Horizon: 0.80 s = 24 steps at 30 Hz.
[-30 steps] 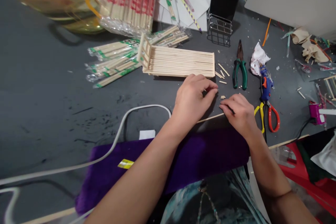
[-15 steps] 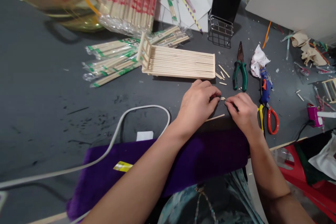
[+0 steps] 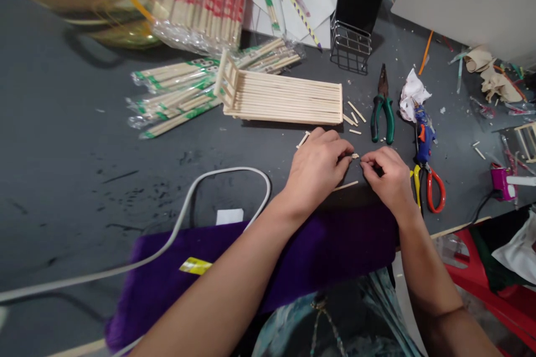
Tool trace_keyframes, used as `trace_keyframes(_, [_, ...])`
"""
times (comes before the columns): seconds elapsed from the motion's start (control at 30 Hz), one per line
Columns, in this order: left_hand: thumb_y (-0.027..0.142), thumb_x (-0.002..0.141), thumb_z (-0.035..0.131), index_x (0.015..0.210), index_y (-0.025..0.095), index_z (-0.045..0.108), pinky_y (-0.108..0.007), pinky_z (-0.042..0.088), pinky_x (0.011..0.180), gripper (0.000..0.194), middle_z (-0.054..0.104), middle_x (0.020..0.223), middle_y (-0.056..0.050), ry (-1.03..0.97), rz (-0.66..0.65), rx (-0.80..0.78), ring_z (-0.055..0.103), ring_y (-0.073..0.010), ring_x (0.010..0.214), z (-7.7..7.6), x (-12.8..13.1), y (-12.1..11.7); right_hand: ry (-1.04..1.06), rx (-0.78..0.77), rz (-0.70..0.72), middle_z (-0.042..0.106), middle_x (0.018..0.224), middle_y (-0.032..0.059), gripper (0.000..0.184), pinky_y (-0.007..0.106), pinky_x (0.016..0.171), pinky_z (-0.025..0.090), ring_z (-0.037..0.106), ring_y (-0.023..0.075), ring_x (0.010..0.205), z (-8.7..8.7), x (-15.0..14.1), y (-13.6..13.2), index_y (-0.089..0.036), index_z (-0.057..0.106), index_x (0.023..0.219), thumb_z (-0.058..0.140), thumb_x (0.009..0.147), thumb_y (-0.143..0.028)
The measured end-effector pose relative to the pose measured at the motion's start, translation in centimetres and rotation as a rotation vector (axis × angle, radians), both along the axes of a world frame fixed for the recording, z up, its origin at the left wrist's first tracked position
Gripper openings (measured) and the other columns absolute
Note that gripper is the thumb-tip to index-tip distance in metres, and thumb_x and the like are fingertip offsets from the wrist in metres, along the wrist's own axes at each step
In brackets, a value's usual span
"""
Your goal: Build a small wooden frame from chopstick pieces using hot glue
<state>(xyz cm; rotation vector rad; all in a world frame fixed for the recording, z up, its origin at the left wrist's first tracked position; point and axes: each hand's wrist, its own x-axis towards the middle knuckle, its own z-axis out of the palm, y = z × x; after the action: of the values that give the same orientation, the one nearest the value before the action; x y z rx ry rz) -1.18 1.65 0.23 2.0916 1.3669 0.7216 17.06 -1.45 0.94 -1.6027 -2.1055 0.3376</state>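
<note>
My left hand (image 3: 320,162) rests low over the dark table, thumb and fingers pinched together at a few tiny pale wood bits (image 3: 355,156). Just to their right, my right hand (image 3: 385,173) also has its thumb and forefinger pressed together; whatever lies between the tips is too small to name. Short wooden sticks (image 3: 303,139) poke out behind my left hand. A thin wooden stick (image 3: 345,186) lies below it. Beyond my hands stands a small bed-like frame of light wooden sticks (image 3: 288,97), with a ladder-like upright end at its left. Cut stick pieces (image 3: 357,111) lie by its right end.
Green-handled pliers (image 3: 382,111), a blue glue gun (image 3: 424,136) and red-and-yellow-handled cutters (image 3: 435,192) lie to the right. Wrapped chopsticks (image 3: 184,95) are at the back left. A white cable (image 3: 196,184) loops across the left, beside purple cloth (image 3: 167,290).
My left hand has shifted slightly right, and short sticks behind it now show. My right hand stays nearly in place. The view has tilted a little.
</note>
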Motion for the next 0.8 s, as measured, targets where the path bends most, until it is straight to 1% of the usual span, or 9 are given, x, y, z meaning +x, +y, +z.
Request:
trace_keyframes(0.2, [0.02, 0.09, 0.06, 0.092, 0.018, 0.075, -0.036, 0.047, 0.075, 0.014, 0.07, 0.087, -0.007, -0.015, 0.025, 0.004, 0.057, -0.0249, 0.09, 0.2, -0.2, 0.1, 0.006, 0.021, -0.042, 0.065, 0.083, 0.0023, 0.013, 0.031, 0.076, 0.049, 0.061, 0.0186, 0.082, 0.4, 0.5, -0.1, -0.024, 0.067, 0.088, 0.057, 0.092, -0.016])
trace_keyframes(0.33, [0.019, 0.091, 0.059, 0.09, 0.018, 0.074, -0.036, 0.047, 0.077, 0.015, 0.069, 0.086, -0.007, -0.041, 0.045, 0.03, 0.057, -0.0246, 0.09, 0.2, -0.3, 0.1, -0.046, 0.028, -0.004, 0.066, 0.084, 0.0035, 0.011, 0.032, 0.078, 0.048, 0.06, 0.0194, 0.085, 0.2, 0.4, -0.2, -0.023, 0.067, 0.089, 0.058, 0.094, -0.019])
trace_keyframes(0.43, [0.018, 0.09, 0.06, 0.089, 0.017, 0.074, -0.036, 0.047, 0.077, 0.014, 0.069, 0.085, -0.007, -0.049, 0.045, 0.031, 0.057, -0.0243, 0.09, 0.2, -0.3, 0.1, -0.122, 0.039, 0.012, 0.066, 0.083, 0.0042, 0.015, 0.032, 0.077, 0.046, 0.059, 0.0201, 0.087, -0.2, 0.1, -0.2, -0.023, 0.067, 0.084, 0.057, 0.094, -0.019])
trace_keyframes(0.5, [0.018, 0.09, 0.06, 0.088, 0.017, 0.074, -0.035, 0.047, 0.077, 0.014, 0.069, 0.084, -0.007, -0.061, 0.047, 0.035, 0.057, -0.0241, 0.089, 0.2, -0.4, 0.1, -0.12, 0.049, -0.008, 0.064, 0.08, 0.0035, 0.017, 0.032, 0.076, 0.045, 0.058, 0.0195, 0.084, -0.2, -0.1, -0.3, -0.022, 0.064, 0.08, 0.055, 0.093, -0.017])
trace_keyframes(0.57, [0.018, 0.09, 0.061, 0.087, 0.017, 0.074, -0.034, 0.046, 0.076, 0.013, 0.069, 0.083, -0.006, -0.093, 0.038, 0.037, 0.057, -0.0234, 0.089, 0.4, -0.4, 0.1, -0.034, 0.043, -0.041, 0.062, 0.077, 0.0022, 0.016, 0.031, 0.076, 0.044, 0.056, 0.0179, 0.081, 0.2, -0.2, -0.4, -0.022, 0.063, 0.077, 0.055, 0.091, -0.016])
trace_keyframes(0.6, [0.018, 0.089, 0.063, 0.087, 0.017, 0.074, -0.034, 0.046, 0.076, 0.012, 0.068, 0.082, -0.005, -0.121, 0.017, 0.034, 0.057, -0.0226, 0.088, 0.6, -0.3, 0.1, 0.047, 0.024, -0.06, 0.06, 0.077, 0.0013, 0.015, 0.029, 0.074, 0.044, 0.056, 0.0166, 0.078, 0.5, -0.2, -0.6, -0.022, 0.062, 0.077, 0.055, 0.089, -0.016])
trace_keyframes(0.67, [0.019, 0.088, 0.066, 0.086, 0.019, 0.075, -0.031, 0.045, 0.074, 0.008, 0.068, 0.08, -0.003, -0.201, -0.067, 0.01, 0.058, -0.0202, 0.085, 0.8, -0.2, -0.1, 0.262, -0.052, -0.113, 0.058, 0.075, -0.0007, 0.013, 0.027, 0.067, 0.043, 0.052, 0.0136, 0.071, 1.1, -0.6, -0.9, -0.021, 0.063, 0.077, 0.057, 0.088, -0.019])
trace_keyframes(0.73, [0.019, 0.087, 0.068, 0.084, 0.02, 0.075, -0.029, 0.044, 0.071, 0.007, 0.067, 0.075, -0.001, -0.288, -0.158, -0.018, 0.057, -0.0174, 0.08, 0.9, 0.1, -0.4, 0.502, -0.159, -0.174, 0.057, 0.073, -0.0022, 0.012, 0.024, 0.059, 0.04, 0.048, 0.0114, 0.064, 1.5, -1.0, -1.4, -0.021, 0.064, 0.077, 0.06, 0.087, -0.025])
trace_keyframes(0.8, [0.018, 0.089, 0.068, 0.081, 0.02, 0.074, -0.027, 0.043, 0.068, 0.01, 0.065, 0.072, 0.0, -0.344, -0.184, 0.011, 0.056, -0.016, 0.076, 1.0, 0.3, -0.7, 0.727, -0.249, -0.235, 0.056, 0.07, -0.0034, 0.013, 0.023, 0.055, 0.037, 0.044, 0.0099, 0.059, 1.5, -1.6, -1.8, -0.021, 0.065, 0.077, 0.064, 0.085, -0.03])
